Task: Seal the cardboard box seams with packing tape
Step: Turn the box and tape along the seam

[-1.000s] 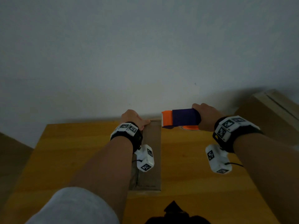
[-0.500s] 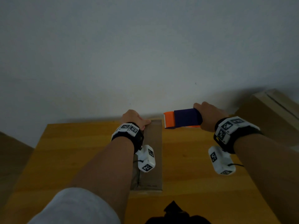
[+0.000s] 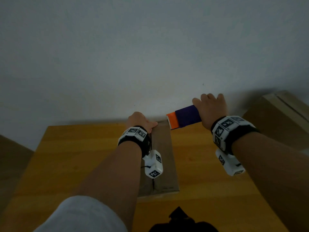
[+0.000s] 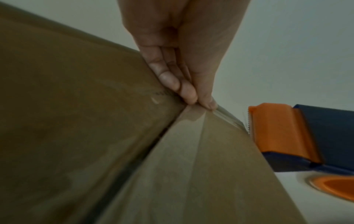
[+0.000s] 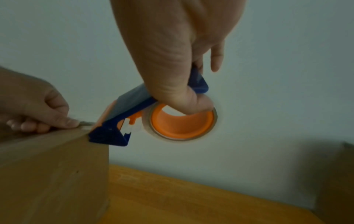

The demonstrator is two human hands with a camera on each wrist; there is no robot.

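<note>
A narrow cardboard box [image 3: 164, 158] stands on the wooden table [image 3: 75, 164], with clear tape [image 4: 193, 151] running along its top seam. My left hand [image 3: 140, 120] rests at the far end of the box top, and its fingertips [image 4: 189, 95] and thumb press the tape end down at the edge. My right hand [image 3: 210, 111] grips the blue and orange tape dispenser [image 3: 184, 117], thumb hooked in the orange roll core [image 5: 182, 122]. The dispenser's [image 5: 126, 115] toothed front sits at the box's far top corner [image 5: 91, 133], just right of my left hand [image 5: 38, 109].
A white wall stands close behind the table's far edge. A second, larger cardboard box [image 3: 280, 118] sits at the right. Something black [image 3: 180, 221] lies at the near edge. Bare table [image 5: 191, 197] stretches to either side of the box.
My right hand has risen and tipped the dispenser's rear end upward, hiding the roll in the head view. The dispenser's front stays at the box's far end. The left hand has not moved.
</note>
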